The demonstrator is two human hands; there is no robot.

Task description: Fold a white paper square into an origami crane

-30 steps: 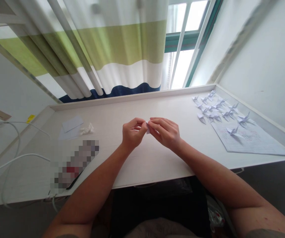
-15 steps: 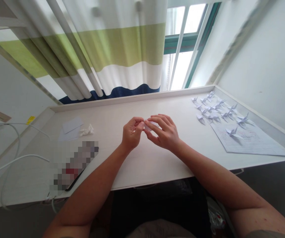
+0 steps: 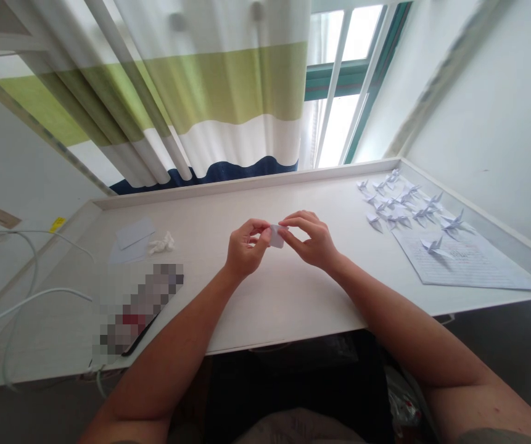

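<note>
A small piece of folded white paper [image 3: 277, 237] is held up over the middle of the desk, between both hands. My left hand [image 3: 247, 246] pinches its left edge between thumb and fingers. From the other side, my right hand [image 3: 310, 239] grips its upper right part with thumb and forefinger. The paper's exact folds are too small to make out. Off to the right stand several white folded paper cranes [image 3: 399, 200], and one more crane [image 3: 435, 248] rests on a lined, written sheet [image 3: 478, 268].
Flat white paper squares [image 3: 134, 234] and a crumpled white tissue [image 3: 161, 243] lie on the left of the white desk [image 3: 265, 314]. A blurred-out dark-edged object [image 3: 140, 314] is nearer the front, beside white cables [image 3: 34, 302]. A raised rim [image 3: 246, 180] borders the back, below a curtain [image 3: 228, 86].
My right hand's fingers have drawn together into a pinch and shifted slightly right. More of the folded paper now shows between the hands.
</note>
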